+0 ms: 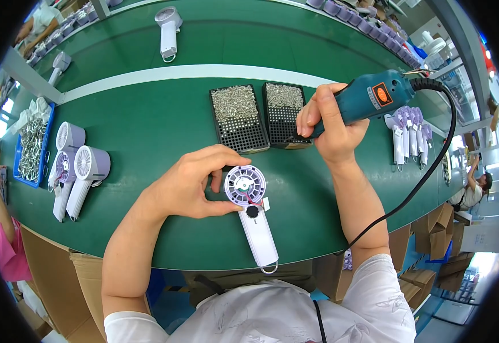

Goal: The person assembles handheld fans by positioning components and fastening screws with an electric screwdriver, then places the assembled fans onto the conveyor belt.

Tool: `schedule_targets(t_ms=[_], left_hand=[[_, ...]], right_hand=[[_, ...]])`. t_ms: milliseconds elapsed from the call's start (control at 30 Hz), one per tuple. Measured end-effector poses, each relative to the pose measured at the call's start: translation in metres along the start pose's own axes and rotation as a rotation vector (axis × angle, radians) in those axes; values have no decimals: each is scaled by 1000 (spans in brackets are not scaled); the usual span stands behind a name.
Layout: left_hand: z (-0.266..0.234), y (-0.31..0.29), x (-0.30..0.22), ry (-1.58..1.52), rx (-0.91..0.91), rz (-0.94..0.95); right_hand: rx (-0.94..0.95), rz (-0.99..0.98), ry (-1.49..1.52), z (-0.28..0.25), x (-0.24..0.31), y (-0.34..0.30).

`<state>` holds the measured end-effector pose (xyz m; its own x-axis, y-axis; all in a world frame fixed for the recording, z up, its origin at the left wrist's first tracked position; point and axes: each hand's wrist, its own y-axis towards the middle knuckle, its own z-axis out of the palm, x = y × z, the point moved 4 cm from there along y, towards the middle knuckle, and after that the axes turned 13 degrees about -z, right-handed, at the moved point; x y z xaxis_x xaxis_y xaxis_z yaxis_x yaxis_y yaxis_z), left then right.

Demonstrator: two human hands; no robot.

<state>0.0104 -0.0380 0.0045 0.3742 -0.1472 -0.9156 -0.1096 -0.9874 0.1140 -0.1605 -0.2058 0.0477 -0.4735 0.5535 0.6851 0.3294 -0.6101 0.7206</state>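
My left hand (189, 183) grips the round purple head of a handheld fan (259, 237) between thumb and fingers. The fan lies on the green bench with its white handle toward me. Its head is open, showing a slotted frame, a white centre and red wires; a small white tag sticks out beside it. My right hand (339, 128) is wrapped around a teal electric screwdriver (369, 98), raised above the bench and pointing left. The screwdriver's tip is hidden near my fingers, beside two black perforated trays of small screws: the left tray (242, 132) and the right tray (281, 117).
Several purple-and-white fans (83, 186) stand at the left, by a blue bin (29, 182) of metal rings. More fan parts (412, 134) lie at the right. The screwdriver's black cord (426, 177) loops down past my right arm. One fan (169, 37) lies beyond a white strip (203, 71).
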Motion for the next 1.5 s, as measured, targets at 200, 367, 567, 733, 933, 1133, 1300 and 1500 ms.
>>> schedule_targets(t_ms=[200, 367, 567, 733, 933, 1133, 1300, 1500], left_hand=[[0, 0, -2, 4, -4, 4], [-1, 1, -6, 11, -1, -47], [0, -3, -3, 8, -11, -34], [2, 0, 1, 33, -30, -82], [6, 3, 2, 47, -16, -128], [12, 4, 2, 40, -24, -110], [14, 5, 2, 13, -43, -112], [14, 4, 3, 49, -26, -97]], right_hand=[[9, 78, 130, 4, 1, 0], [67, 71, 93, 7, 0, -6], [1, 69, 105, 6, 2, -3], [-23, -10, 152, 5, 13, 4], [36, -89, 367, 21, 43, 11], [237, -130, 373, 40, 62, -1], [247, -114, 346, 47, 60, -8], [147, -97, 391, 50, 56, -10]])
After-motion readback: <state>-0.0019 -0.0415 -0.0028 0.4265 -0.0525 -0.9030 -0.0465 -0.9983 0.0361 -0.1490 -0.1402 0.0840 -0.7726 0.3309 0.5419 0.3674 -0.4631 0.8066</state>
